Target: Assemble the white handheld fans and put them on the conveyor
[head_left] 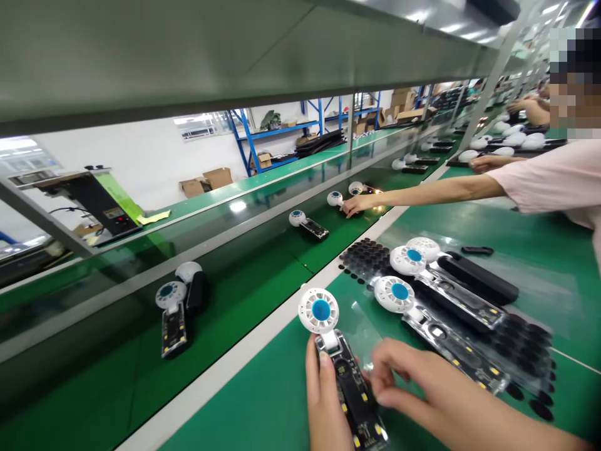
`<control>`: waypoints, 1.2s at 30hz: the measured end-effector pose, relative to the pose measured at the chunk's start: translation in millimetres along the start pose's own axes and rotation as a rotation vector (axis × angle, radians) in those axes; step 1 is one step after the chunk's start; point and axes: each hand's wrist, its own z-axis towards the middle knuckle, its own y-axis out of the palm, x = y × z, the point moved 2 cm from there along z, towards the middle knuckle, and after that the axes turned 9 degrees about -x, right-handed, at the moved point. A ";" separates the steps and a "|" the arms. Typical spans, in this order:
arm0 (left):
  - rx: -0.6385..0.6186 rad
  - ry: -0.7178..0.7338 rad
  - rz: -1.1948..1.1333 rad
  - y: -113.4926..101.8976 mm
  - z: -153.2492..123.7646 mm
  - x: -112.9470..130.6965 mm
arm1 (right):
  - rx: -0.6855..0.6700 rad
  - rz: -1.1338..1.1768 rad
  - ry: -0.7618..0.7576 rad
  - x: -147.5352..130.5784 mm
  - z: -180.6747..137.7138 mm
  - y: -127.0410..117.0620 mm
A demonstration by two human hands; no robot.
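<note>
My left hand point(323, 394) is closed around the black body of a handheld fan unit point(345, 369), whose white round head with a blue centre points away from me. My right hand point(422, 391) rests beside the unit's right edge, fingers curled and pinched close to it; what they pinch is too small to make out. Two more fan units point(441, 294) lie on the green bench to the right, on clear sheets dotted with black round pads point(369, 257).
A dark green conveyor belt point(225, 282) runs along the left carrying several fan units point(176, 307). A co-worker's arm point(422, 194) reaches onto the belt farther along. A metal shelf point(188, 56) hangs overhead. Blue racks and cardboard boxes stand at the back.
</note>
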 end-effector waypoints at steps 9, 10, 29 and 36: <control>0.062 0.004 0.028 -2.3 4.3 -2.1 | -0.078 -0.185 -0.052 -19.0 41.2 -8.8; 0.066 -0.007 0.021 -1.9 4.0 -2.0 | -0.101 -0.180 -0.045 -18.5 41.0 -9.4; 0.164 -0.097 0.093 -3.7 2.2 -2.6 | -0.182 -0.528 -0.313 -15.7 45.5 -11.0; 0.128 -0.089 0.028 -2.7 1.5 -5.0 | -0.122 -0.732 -0.461 -19.9 48.4 -4.1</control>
